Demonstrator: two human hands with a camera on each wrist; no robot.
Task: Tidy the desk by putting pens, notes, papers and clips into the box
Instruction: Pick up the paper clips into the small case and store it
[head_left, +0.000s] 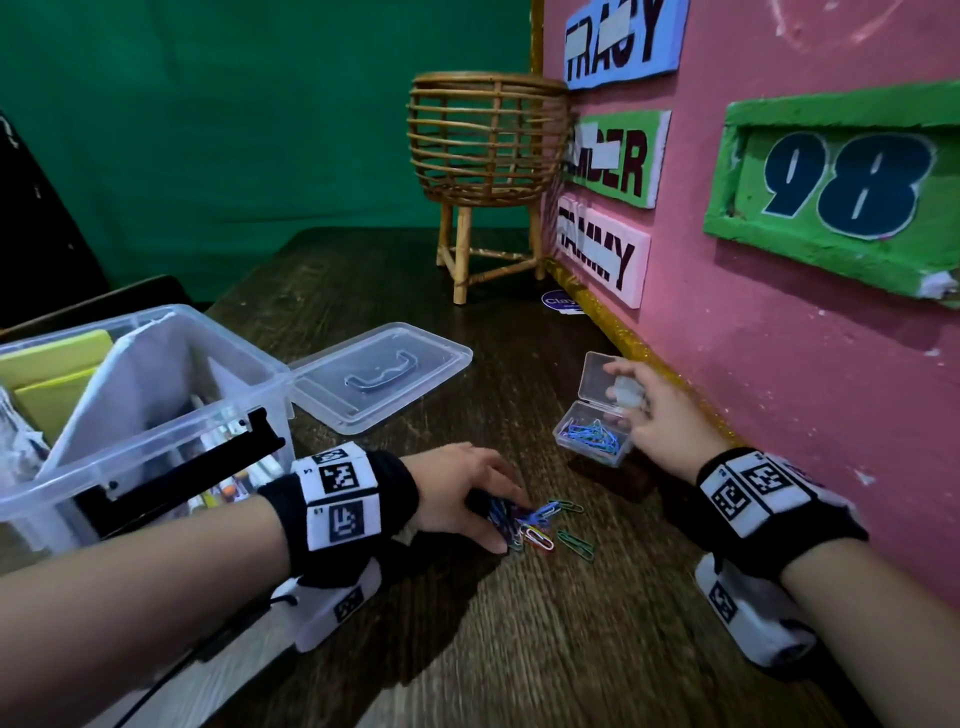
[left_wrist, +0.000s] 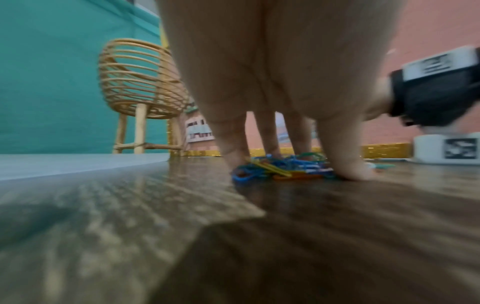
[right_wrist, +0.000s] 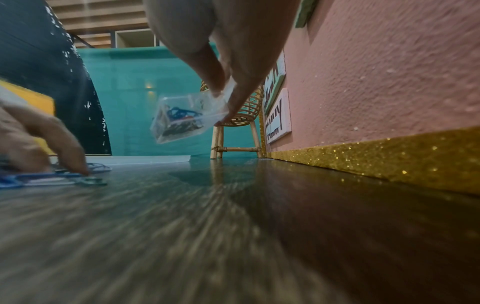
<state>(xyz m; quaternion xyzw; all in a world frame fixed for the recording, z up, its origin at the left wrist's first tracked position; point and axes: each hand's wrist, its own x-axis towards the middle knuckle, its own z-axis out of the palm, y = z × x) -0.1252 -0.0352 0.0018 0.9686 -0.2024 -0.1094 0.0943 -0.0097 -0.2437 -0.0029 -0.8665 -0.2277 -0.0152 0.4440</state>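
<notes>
A heap of coloured paper clips (head_left: 540, 525) lies on the dark wooden desk. My left hand (head_left: 511, 522) is clawed over the heap, with fingers and thumb curled round it and fingertips on the wood. The left wrist view shows the same clips (left_wrist: 280, 168) between my fingers (left_wrist: 231, 144). My right hand (head_left: 631, 410) pinches a small clear clip case (head_left: 592, 441) by its right side. The case's lid stands open and clips lie inside. In the right wrist view the case (right_wrist: 176, 121) hangs tilted above the desk. The big clear storage box (head_left: 249, 353) stands at the left.
The storage box holds yellow notes, white paper and pens; its lid (head_left: 379, 374) lies flat beside it. A rattan basket stand (head_left: 483, 150) is at the back. A pink board (head_left: 779, 338) with a gold edge walls the right side. Two green clips (head_left: 574, 543) lie loose.
</notes>
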